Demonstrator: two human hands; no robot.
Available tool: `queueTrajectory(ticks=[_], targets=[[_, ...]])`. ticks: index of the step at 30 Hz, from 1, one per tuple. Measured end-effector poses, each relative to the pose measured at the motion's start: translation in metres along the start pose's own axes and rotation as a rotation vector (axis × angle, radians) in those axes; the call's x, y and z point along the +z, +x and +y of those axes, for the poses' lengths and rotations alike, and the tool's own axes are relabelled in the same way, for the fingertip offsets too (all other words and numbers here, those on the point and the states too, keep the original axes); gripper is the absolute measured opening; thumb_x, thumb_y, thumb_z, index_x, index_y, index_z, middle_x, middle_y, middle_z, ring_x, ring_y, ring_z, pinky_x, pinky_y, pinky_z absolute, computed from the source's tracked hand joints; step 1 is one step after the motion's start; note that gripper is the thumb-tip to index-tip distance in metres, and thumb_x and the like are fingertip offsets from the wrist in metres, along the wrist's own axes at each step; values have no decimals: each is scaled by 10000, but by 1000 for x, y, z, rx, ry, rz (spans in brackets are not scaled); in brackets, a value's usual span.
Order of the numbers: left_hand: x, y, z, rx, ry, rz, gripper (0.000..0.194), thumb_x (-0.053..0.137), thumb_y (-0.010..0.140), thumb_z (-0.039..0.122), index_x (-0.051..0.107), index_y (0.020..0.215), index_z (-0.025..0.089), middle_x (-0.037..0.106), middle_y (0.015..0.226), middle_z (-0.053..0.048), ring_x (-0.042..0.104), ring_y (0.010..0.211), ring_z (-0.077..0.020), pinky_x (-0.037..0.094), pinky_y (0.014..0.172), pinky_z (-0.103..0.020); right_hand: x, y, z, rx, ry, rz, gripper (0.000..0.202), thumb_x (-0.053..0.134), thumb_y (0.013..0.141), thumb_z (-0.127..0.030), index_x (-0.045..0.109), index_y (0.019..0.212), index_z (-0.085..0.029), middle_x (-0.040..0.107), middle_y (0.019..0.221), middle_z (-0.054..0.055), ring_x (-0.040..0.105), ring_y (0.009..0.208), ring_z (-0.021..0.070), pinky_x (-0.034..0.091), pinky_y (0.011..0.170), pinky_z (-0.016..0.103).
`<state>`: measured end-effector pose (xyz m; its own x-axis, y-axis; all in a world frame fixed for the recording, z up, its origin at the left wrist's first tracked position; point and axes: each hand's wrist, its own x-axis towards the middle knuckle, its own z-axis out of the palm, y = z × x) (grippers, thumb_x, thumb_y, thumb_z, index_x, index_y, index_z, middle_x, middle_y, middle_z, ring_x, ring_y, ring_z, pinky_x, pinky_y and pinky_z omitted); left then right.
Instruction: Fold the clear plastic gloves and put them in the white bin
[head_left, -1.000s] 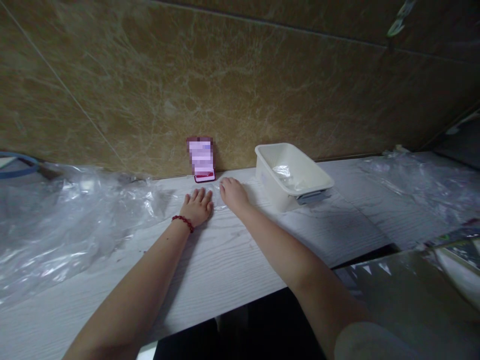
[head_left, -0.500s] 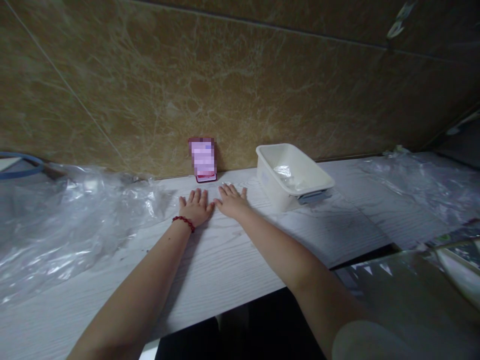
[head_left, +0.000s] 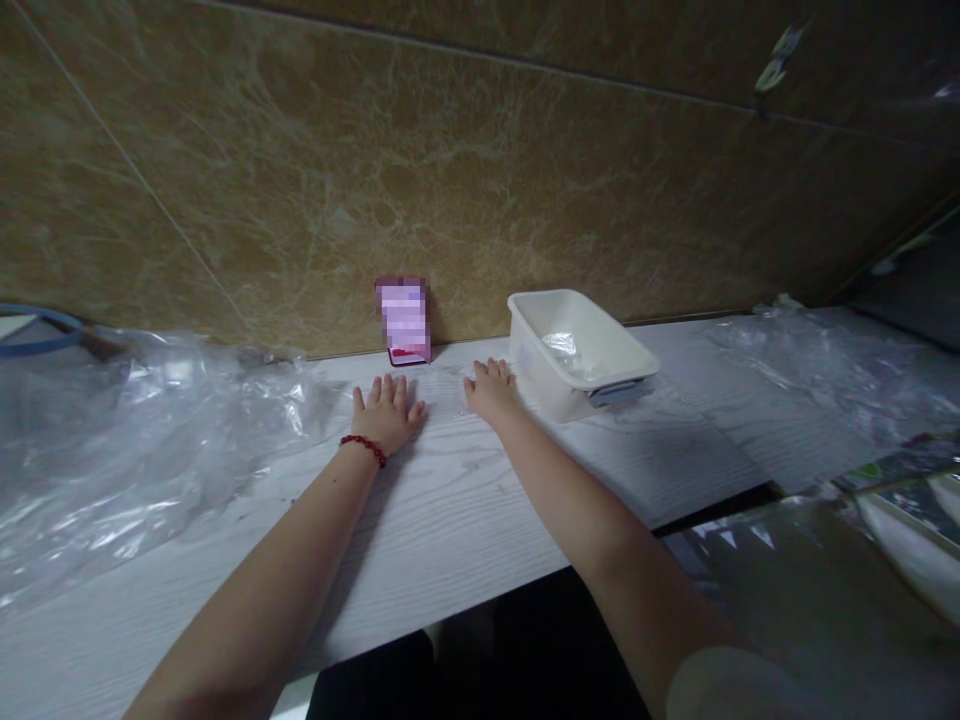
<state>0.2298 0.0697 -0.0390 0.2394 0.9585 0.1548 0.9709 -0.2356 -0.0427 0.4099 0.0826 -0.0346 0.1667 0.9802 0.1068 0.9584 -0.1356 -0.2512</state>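
The left hand (head_left: 384,412) lay palm down just left of the frame's centre, its fingers spread wide and its grasp holding nothing, with a red beaded bracelet (head_left: 365,447) at the wrist. The right hand (head_left: 491,388), near the middle of the frame, rested palm down with fingers parted and slightly bent; it had no visible object in its grasp. Both were on the pale wood-grain tabletop (head_left: 420,550). Between them, a clear plastic film (head_left: 448,394) seemed to lie on the surface, too faint to trace its edges or to tell whether either palm pressed on it.

Above the left hand in the frame, a smartphone (head_left: 405,320) with a blurred screen leaned against the brown marbled wall (head_left: 412,150). Just right of the right hand stood a white plastic bin (head_left: 551,380) containing clear packaging (head_left: 562,346). Crumpled clear plastic sheeting (head_left: 172,440) filled the left side.
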Motion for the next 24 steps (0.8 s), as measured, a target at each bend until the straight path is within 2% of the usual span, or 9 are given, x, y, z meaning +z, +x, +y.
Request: queueTrajectory(ticks=[3,6,9,12,16,24], targets=[[-6,-2,10,46,11,57,566,200,832,399,330,1272,67,327,1329,-173,250,1237,-274,141,984,-490,-15,-6,5,-91,6,23,416,373,814,-377,451,1165,-168,462,1195,126,372,1139,235,262,940,382],[-8,-7,25,153,-19,20,563,253,815,397,348,1261,67,365,1309,-165,296,1215,-264,170,987,-460,-32,-13,9,-153,-15,-26,344,424,789,-362,524,1055,-168,563,1007,107,502,966,202,341,862,318],[-7,-14,40,194,-53,-25,580,263,808,401,345,1262,50,374,1301,-172,316,1202,-267,206,977,-449,-43,-19,11,-197,-30,-99,341,515,729,-371,537,1015,-187,554,989,92,518,917,200,367,818,302],[-5,-20,47,172,-61,-42,593,242,816,394,322,1270,22,338,1320,-185,279,1221,-283,205,975,-459,-46,-24,11,-274,-28,-150,404,583,675,-368,511,1045,-223,518,1023,78,505,927,203,375,798,298],[-2,-22,47,153,-78,-87,599,235,823,400,306,1276,14,301,1340,-182,245,1237,-286,220,971,-449,-44,-29,6,-349,-27,-161,458,610,657,-328,478,1086,-237,477,1063,75,478,968,210,370,806,297],[-3,-20,45,154,-85,-106,592,237,829,397,313,1270,10,311,1334,-186,254,1232,-288,240,960,-437,-34,-30,1,-447,37,-193,423,569,673,-125,484,1078,-211,459,1064,73,474,963,172,354,828,267]])
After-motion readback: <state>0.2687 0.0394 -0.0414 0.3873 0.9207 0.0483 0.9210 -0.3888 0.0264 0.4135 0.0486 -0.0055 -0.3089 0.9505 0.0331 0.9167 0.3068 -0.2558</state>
